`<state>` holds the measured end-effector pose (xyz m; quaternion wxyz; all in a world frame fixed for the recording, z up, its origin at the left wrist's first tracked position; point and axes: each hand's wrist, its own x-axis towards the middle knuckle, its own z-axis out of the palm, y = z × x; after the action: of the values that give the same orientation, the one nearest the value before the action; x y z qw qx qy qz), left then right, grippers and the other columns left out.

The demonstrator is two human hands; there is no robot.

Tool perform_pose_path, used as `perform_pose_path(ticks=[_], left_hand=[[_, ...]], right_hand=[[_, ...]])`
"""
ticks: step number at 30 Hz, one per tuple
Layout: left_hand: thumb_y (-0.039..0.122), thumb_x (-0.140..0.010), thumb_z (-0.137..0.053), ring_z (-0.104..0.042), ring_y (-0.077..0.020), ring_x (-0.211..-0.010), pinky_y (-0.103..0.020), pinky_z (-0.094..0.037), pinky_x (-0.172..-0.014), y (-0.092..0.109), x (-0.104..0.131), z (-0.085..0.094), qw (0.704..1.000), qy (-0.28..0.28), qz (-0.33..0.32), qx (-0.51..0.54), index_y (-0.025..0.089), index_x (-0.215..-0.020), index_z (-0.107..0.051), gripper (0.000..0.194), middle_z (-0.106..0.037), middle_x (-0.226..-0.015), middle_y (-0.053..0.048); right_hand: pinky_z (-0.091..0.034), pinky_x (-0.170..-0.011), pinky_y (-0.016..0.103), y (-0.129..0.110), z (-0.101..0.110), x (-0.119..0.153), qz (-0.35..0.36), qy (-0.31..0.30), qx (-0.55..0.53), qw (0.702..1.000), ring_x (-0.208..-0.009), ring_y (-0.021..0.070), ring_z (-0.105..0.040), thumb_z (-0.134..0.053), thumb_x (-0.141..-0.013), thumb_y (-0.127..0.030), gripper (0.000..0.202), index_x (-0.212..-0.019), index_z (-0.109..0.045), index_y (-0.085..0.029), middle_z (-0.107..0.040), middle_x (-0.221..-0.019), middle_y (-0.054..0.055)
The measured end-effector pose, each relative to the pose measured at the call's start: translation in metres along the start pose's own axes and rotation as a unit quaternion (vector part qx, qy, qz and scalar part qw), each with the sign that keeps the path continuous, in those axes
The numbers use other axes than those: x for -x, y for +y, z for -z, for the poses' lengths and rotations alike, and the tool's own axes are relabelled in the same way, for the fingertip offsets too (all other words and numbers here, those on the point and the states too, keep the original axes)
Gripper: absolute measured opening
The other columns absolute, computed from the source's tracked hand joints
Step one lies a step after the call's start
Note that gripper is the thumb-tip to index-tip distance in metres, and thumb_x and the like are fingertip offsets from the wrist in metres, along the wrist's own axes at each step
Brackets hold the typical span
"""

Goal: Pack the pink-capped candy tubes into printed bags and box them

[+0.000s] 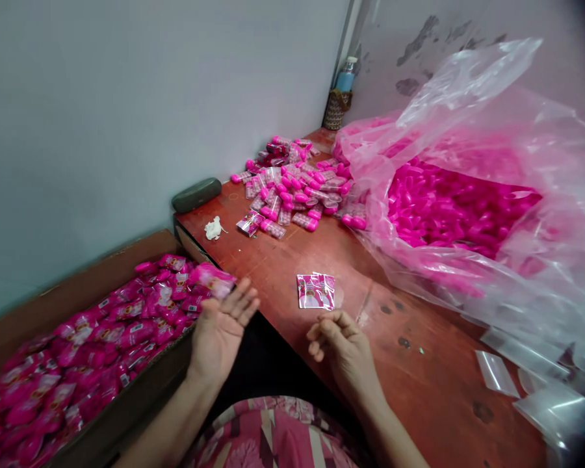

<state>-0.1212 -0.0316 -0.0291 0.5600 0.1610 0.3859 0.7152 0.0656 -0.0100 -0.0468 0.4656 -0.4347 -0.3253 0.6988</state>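
Facing up wide open, the left hand [219, 338] has a blurred packet [214, 281] beside its fingers. The carton's [78, 288] wrapped packets [139, 331] look finished; tubes [305, 195] at the table's [263, 276] wall-side edge look unwrapped. The right hand [348, 348] curls near a sachet [309, 292], grip unclear.

To my left I have a plain, pale blue-grey wall [151, 97], smooth and softly shaded. It meets a greyer, lilac-tinged wall [385, 39] at the corner ahead of me, where a narrow upright strip [350, 32] runs; dark, blotchy stains mark that second wall. My table [419, 390] has a worn reddish-brown top with scuffs, dark round spots and a thin seam across it. Light falls softly over the room and leaves a pale sheen on the tabletop in front of me
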Motion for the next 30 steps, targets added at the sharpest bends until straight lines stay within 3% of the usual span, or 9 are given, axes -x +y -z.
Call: perform_pose_path(ticks=[4,7,10,12,15,22,26,28,30], left_hand=[[0.048,-0.079,-0.048,-0.055,-0.0245,-0.104,-0.043,-0.040,-0.091,-0.006,-0.014,0.006,0.967,-0.005,-0.105,-0.234,0.022,-0.124,-0.044,0.052,-0.059,-0.114,-0.012],[0.040,-0.077,-0.055,-0.039,-0.0263,-0.120,-0.045,-0.026,-0.102,-0.031,-0.028,-0.013,0.810,-0.123,-0.197,-0.539,0.021,-0.120,-0.049,0.048,-0.049,-0.127,-0.010],[0.037,-0.080,-0.052,-0.029,-0.0288,-0.126,-0.051,-0.017,-0.104,-0.056,-0.039,-0.031,0.635,-0.187,-0.268,-0.700,0.020,-0.117,-0.053,0.041,-0.046,-0.130,-0.009],[0.035,-0.082,-0.048,-0.030,-0.0294,-0.125,-0.053,-0.019,-0.102,-0.067,-0.044,-0.035,0.576,-0.198,-0.282,-0.741,0.020,-0.113,-0.056,0.035,-0.047,-0.128,-0.009],[0.033,-0.085,-0.043,-0.033,-0.0277,-0.124,-0.053,-0.022,-0.102,-0.075,-0.047,-0.033,0.552,-0.192,-0.302,-0.753,0.022,-0.107,-0.059,0.029,-0.048,-0.128,-0.007],[0.025,-0.083,-0.047,-0.032,-0.0254,-0.125,-0.049,-0.024,-0.102,-0.073,-0.042,-0.029,0.613,-0.199,-0.351,-0.679,0.023,-0.108,-0.059,0.027,-0.046,-0.130,-0.007],[0.027,-0.078,-0.056,-0.040,-0.0240,-0.120,-0.042,-0.033,-0.099,-0.059,-0.035,-0.038,0.782,-0.164,-0.268,-0.539,0.023,-0.118,-0.051,0.041,-0.050,-0.126,-0.008],[0.031,-0.075,-0.059,-0.050,-0.0241,-0.110,-0.037,-0.041,-0.091,-0.049,-0.034,-0.043,0.879,-0.133,-0.149,-0.433,0.022,-0.119,-0.051,0.046,-0.056,-0.119,-0.009],[0.034,-0.075,-0.058,-0.060,-0.0232,-0.092,-0.034,-0.048,-0.081,-0.041,-0.036,-0.045,0.934,-0.130,-0.018,-0.333,0.017,-0.104,-0.061,0.034,-0.065,-0.099,-0.009]], right_hand=[[-0.040,-0.040,0.016,-0.010,0.015,-0.003,0.008,0.039,0.047,0.998,-0.043,0.0076,-0.054,-0.059,-0.077,-0.036,0.021,-0.072,-0.051,-0.017,-0.063,-0.061,0.000],[-0.039,-0.041,0.016,-0.011,0.018,-0.005,0.001,0.030,0.066,0.997,-0.044,0.0072,-0.053,-0.058,-0.078,-0.037,0.022,-0.073,-0.051,-0.017,-0.062,-0.061,0.000],[-0.039,-0.042,0.017,-0.011,0.019,-0.004,-0.004,0.024,0.079,0.997,-0.045,0.0076,-0.052,-0.058,-0.078,-0.038,0.022,-0.073,-0.052,-0.018,-0.062,-0.062,0.000],[-0.039,-0.043,0.018,-0.013,0.020,-0.002,-0.012,0.029,0.093,0.995,-0.046,0.0083,-0.052,-0.058,-0.077,-0.040,0.023,-0.073,-0.052,-0.018,-0.062,-0.062,0.000],[-0.038,-0.043,0.020,-0.018,0.023,-0.004,-0.019,0.039,0.134,0.990,-0.045,0.0087,-0.051,-0.058,-0.076,-0.042,0.024,-0.071,-0.052,-0.019,-0.061,-0.061,0.000],[-0.045,-0.068,0.027,-0.024,0.018,-0.033,0.124,0.057,0.195,0.971,-0.077,0.0154,-0.057,-0.066,-0.069,-0.034,0.028,-0.091,-0.056,-0.022,-0.061,-0.085,0.001],[-0.041,-0.056,0.022,-0.030,0.008,-0.048,0.081,0.015,0.143,0.986,-0.059,0.0105,-0.053,-0.065,-0.070,-0.032,0.028,-0.094,-0.053,-0.022,-0.057,-0.067,-0.005],[-0.038,-0.052,0.020,-0.036,0.002,-0.052,0.068,0.008,0.135,0.988,-0.054,0.0091,-0.051,-0.067,-0.069,-0.031,0.030,-0.093,-0.053,-0.021,-0.056,-0.062,-0.005],[-0.036,-0.049,0.020,-0.042,-0.004,-0.057,0.050,-0.023,0.147,0.988,-0.051,0.0092,-0.050,-0.069,-0.066,-0.033,0.033,-0.092,-0.053,-0.020,-0.057,-0.060,-0.005]])
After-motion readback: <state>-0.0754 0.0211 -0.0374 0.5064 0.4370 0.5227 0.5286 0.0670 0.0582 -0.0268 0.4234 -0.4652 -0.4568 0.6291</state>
